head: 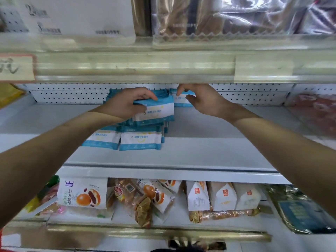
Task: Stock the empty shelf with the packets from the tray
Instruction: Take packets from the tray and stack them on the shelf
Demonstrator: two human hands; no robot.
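Observation:
Blue-and-white packets lie on the white middle shelf (pixel 209 142). Two packets (pixel 141 140) lie flat at the front, with a stack behind them. My left hand (pixel 125 104) grips a bundle of packets (pixel 156 110) held above that stack. A row of upright packets (pixel 163 92) stands at the back against the pegboard. My right hand (pixel 203 100) reaches toward a packet (pixel 181 100) at the right end of that row, fingers and thumb apart and curved around it without closing. No tray is in view.
The upper shelf edge (pixel 145 68) hangs low just above both hands. Bread and pastry bags (pixel 83 193) fill the shelf below. A red package (pixel 316 110) sits at the right end of the middle shelf, a yellow one (pixel 9 93) at the left.

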